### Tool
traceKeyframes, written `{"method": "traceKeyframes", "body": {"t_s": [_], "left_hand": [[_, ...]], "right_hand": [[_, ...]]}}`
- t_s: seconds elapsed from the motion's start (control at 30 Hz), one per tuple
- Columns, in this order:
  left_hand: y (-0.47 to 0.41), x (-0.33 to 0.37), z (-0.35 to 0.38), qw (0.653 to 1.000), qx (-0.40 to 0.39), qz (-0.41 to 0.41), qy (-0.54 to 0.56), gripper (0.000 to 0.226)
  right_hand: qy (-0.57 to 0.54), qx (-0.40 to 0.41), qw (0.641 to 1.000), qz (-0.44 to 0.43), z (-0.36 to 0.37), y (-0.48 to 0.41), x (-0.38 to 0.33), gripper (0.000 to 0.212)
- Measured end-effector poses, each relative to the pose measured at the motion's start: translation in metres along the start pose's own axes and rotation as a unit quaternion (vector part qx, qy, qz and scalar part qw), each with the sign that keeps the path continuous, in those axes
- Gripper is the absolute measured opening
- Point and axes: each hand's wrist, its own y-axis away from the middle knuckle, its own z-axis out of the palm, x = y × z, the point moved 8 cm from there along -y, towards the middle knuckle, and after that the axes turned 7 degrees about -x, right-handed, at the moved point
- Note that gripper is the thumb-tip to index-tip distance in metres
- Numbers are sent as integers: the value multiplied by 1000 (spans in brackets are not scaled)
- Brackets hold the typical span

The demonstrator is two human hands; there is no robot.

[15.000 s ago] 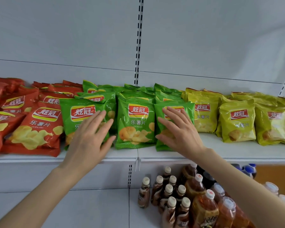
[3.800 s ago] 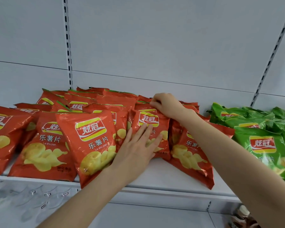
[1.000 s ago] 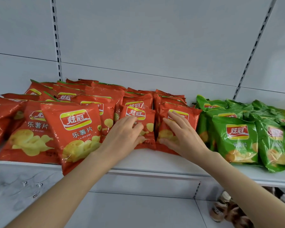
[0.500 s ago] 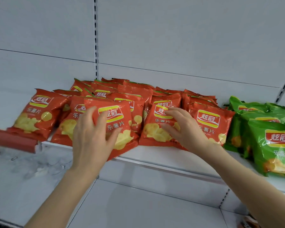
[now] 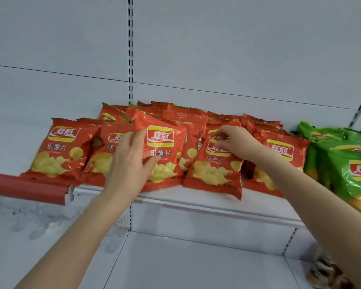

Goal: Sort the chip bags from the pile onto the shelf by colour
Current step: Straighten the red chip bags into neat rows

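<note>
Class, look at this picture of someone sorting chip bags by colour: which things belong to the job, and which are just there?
Part of the job:
- red foil chip bags
- green foil chip bags
- white metal shelf
- left hand
- right hand

Just there:
- red plastic price strip
- brown drink bottles

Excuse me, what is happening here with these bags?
A person is tidying a white metal shelf of snack bags. The left hand grips one shiny red chip bag in the front row; the right hand pinches the top of the neighbouring red bag. Shiny green chip bags sit grouped to the right.
</note>
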Motion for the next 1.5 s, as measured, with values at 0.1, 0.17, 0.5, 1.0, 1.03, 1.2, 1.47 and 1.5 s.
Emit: {"method": "traceKeyframes", "body": {"t_s": [0.1, 0.17, 0.5, 1.0, 1.03, 1.2, 1.47, 1.5], "left_hand": [[-5, 1, 8, 996, -16, 64, -61, 59], [-6, 4, 11, 988, -2, 111, -103, 55], [-3, 13, 31, 972, -32, 204, -109, 35], [-8, 66, 59, 913, -189, 24, 361, 49], [-9, 68, 62, 895, -194, 18, 402, 40], [-5, 73, 74, 848, -206, 2, 488, 43], [-1, 79, 90, 834, -258, 4, 488, 61], [-2, 78, 92, 848, -248, 5, 469, 62]], "right_hand": [[-29, 53, 998, -4, -14, 8, -2, 14], [-14, 64, 998, 19, -18, 12, 0, 13], [58, -52, 993, 93, 27, 30, 4, 30], [-147, 85, 985, -36, -80, 56, -33, 7], [-169, 71, 983, -14, -83, 59, -29, 12], [-236, -26, 969, 62, -79, 65, -18, 27], [-82, 115, 990, -13, -84, 48, -22, 26], [-70, 123, 990, -26, -84, 48, -25, 29]]}}
